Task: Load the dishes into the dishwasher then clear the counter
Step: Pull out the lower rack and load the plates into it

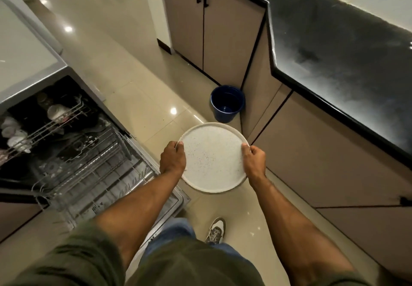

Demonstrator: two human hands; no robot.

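Note:
A large round white speckled plate (213, 158) hangs level over the floor in front of me. My left hand (172, 158) grips its left rim and my right hand (254, 161) grips its right rim. To the left stands the open dishwasher (93, 152), its door (156, 198) folded down. Its lower wire rack (89, 169) is pulled out, and the upper rack (44, 125) holds several pale cups and bowls. The plate sits just right of the dishwasher door's edge.
A dark blue bucket (227, 104) stands on the tiled floor against the beige cabinets (223, 36). A black stone counter (347, 56) runs along the right. A grey worktop (24, 62) sits above the dishwasher. My shoe (216, 230) is on the floor below the plate.

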